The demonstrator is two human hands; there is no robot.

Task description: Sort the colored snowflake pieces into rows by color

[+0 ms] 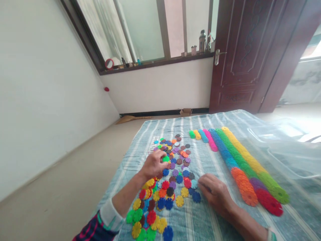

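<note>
My left hand (154, 164) reaches over a pile of loose plastic snowflake discs, with a bright green snowflake disc (166, 159) pinched at its thumb and fingers. My right hand (217, 191) is low over the bed, fingers curled together. Whatever lies under those fingers is hidden. Beside its fingertips is a light blue disc (194, 184), and dark blue discs (196, 196) lie just below. Around both hands the pile mixes yellow discs (180, 201), red discs (151, 217), purple, brown, orange and black ones, some overlapping.
Overlapping rows of discs sorted by colour, among them a yellow row (240, 150) and an orange row (244, 187), lie to the right. A clear plastic container (296, 164) stands beyond them on the striped sheet (210, 221). A door (240, 67) and windowsill are behind.
</note>
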